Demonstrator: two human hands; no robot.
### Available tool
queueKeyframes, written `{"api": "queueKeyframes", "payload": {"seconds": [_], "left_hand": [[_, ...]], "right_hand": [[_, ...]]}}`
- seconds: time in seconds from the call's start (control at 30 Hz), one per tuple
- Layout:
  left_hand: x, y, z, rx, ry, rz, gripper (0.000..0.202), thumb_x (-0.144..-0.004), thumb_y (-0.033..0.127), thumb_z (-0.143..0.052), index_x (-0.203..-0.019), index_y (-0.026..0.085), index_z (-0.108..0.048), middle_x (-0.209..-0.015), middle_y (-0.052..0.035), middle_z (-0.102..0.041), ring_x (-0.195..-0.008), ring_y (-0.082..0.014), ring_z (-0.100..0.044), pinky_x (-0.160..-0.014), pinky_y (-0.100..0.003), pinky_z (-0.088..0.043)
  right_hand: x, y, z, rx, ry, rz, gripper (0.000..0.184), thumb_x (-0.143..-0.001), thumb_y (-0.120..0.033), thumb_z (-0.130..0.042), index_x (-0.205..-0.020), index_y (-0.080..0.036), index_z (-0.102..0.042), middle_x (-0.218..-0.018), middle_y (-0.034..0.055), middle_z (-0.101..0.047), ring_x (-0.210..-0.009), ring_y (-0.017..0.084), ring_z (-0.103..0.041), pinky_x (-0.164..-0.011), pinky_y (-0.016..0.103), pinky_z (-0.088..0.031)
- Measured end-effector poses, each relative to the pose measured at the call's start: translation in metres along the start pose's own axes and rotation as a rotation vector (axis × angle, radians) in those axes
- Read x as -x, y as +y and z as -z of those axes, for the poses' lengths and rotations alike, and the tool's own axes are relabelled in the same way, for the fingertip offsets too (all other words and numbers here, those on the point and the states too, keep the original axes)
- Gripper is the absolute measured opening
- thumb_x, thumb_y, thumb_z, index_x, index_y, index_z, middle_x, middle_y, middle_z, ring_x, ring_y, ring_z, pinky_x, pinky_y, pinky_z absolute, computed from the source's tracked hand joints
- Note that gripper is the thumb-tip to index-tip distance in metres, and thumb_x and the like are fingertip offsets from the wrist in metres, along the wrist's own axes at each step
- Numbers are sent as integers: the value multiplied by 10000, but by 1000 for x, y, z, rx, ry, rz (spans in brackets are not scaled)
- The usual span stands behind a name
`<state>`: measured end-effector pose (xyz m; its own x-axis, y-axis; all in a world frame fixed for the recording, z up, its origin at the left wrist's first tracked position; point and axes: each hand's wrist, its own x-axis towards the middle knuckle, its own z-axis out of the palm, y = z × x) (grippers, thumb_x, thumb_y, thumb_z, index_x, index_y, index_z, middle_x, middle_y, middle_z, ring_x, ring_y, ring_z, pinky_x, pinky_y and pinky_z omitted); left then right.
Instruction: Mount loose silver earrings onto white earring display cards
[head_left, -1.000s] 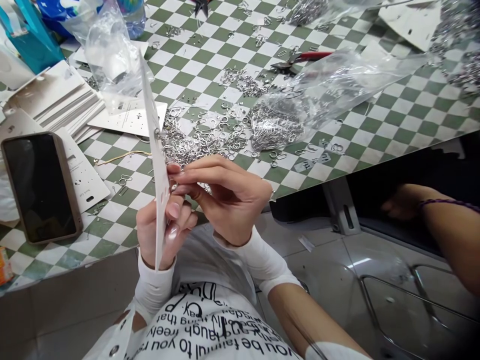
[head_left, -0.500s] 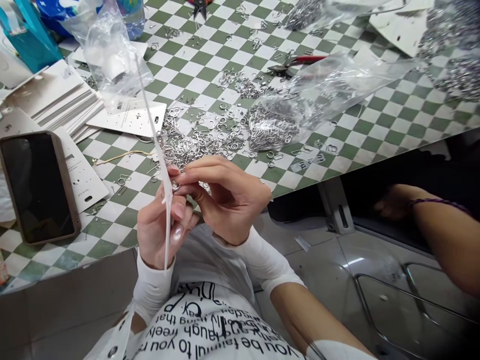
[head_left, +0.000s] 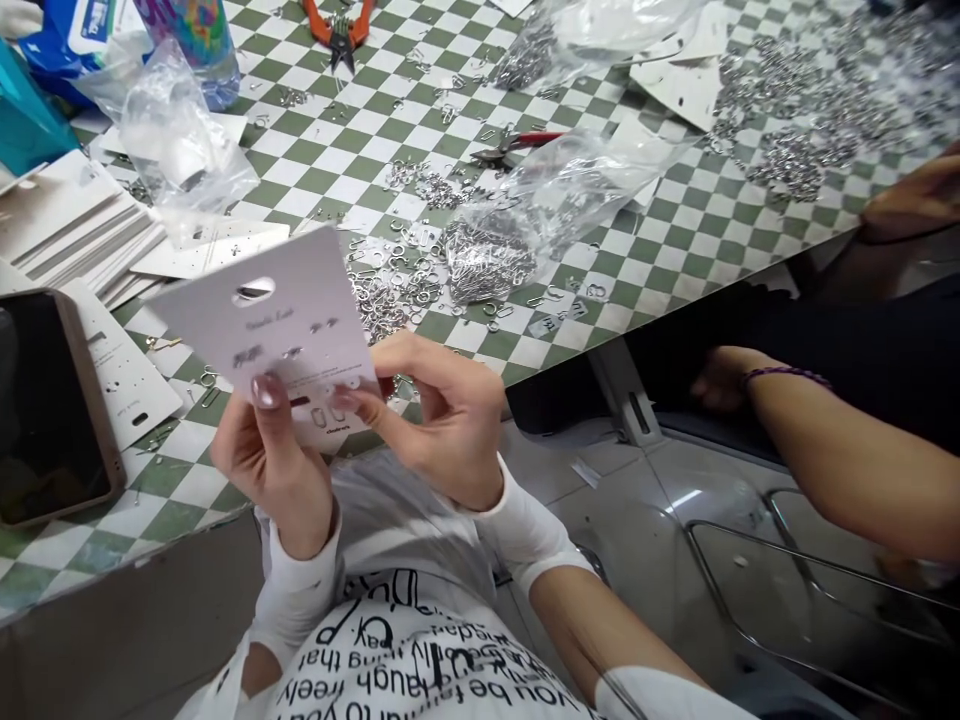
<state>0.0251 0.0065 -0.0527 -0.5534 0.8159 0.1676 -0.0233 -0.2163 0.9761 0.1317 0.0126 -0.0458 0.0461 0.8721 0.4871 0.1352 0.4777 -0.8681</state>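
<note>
Two bare hands. Left hand [head_left: 274, 460]: grip closed on one white perforated card [head_left: 300, 280], tilted up so its face shows to the wearer. Right hand [head_left: 442, 425]: grip narrowed to a fingertip pinch at the card's lower edge. Beyond both grips: loose silver metal rings [head_left: 390, 300], a crinkled clear plastic bag [head_left: 487, 255], a checkered surface [head_left: 675, 220].

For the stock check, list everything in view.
White hole-punched jewellery card: one, upright between the hands.
Silver metal rings and clips: many, loose heap on the table.
Clear plastic bag of silver clips: one, right of heap.
Orange-handled cutters: one, far side.
Red-handled pliers: one, behind bag.
White card stack: one, left.
Smartphone, brown case: one, left edge.
Green-and-white checked tablecloth: one, under everything.
Co-worker's forearm, purple bracelet: one, right, below table.
Left hand: gripping the card.
Right hand: fingertips at card's lower edge.
</note>
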Motion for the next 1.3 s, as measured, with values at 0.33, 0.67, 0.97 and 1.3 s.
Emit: {"api": "queueKeyframes", "payload": {"seconds": [0.33, 0.67, 0.97, 1.3], "left_hand": [[-13, 15, -1, -88, 340, -122, 518, -879, 286, -738, -476, 186, -429, -508, 29, -263, -502, -94, -236, -467, -258, -334], [-22, -1, 7, 64, 415, 44, 402, -930, 372, -651, -580, 192, -568, -567, 24, -336, -539, -117, -296, -497, -236, -364], [-29, 5, 9, 288, 380, 201, 223, -985, 250, -529, -909, 219, -736, -618, 32, -351, -521, -121, -225, -443, -209, -321], [-25, 13, 8, 301, 267, 243, 397, -1050, 242, -434, -810, 297, -745, -615, 28, -475, -472, -82, -308, -387, -149, -361]], "right_hand": [[-44, 28, 58, 129, -113, 70, 176, -894, -305, -750, -1069, -287, -737, -921, -20, -763, -768, 95, -704, -649, 240, -601], [-54, 52, 61, 631, -536, 47, 558, -747, -434, -873, -1242, -247, -695, -1380, 110, -625, -1341, 346, -544, -1114, 627, -418], [-71, 37, 93, 656, -324, -75, 91, -822, -184, -788, -849, -271, -790, -949, 12, -740, -892, 212, -689, -870, 453, -577], [-77, 36, 61, 531, -309, -149, 74, -787, -105, -818, -799, -171, -786, -822, 29, -766, -690, 132, -683, -702, 331, -613]]}}
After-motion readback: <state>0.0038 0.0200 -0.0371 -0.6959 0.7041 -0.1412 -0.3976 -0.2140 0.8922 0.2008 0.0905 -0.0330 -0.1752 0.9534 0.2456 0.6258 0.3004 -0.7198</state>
